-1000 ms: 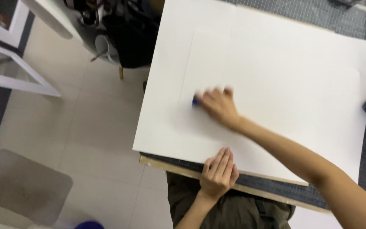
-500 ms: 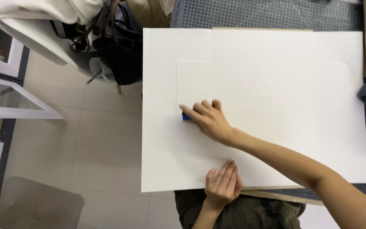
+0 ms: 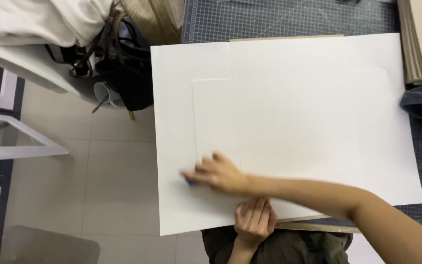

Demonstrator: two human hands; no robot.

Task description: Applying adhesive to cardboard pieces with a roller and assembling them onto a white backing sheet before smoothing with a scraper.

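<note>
While the left hand (image 3: 254,220) lies flat on white paper (image 3: 289,122), the right hand (image 3: 218,173) presses a small blue object (image 3: 189,182), mostly hidden.

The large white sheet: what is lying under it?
Under the large white sheet, a brown board shows at the near edge and a gridded cutting mat at the far edge. How far either reaches beneath is covered.

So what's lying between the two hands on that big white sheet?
Nothing but bare white paper sheet: the head view shows the right hand, over a small blue object, and the left hand flat at the near edge.
</note>
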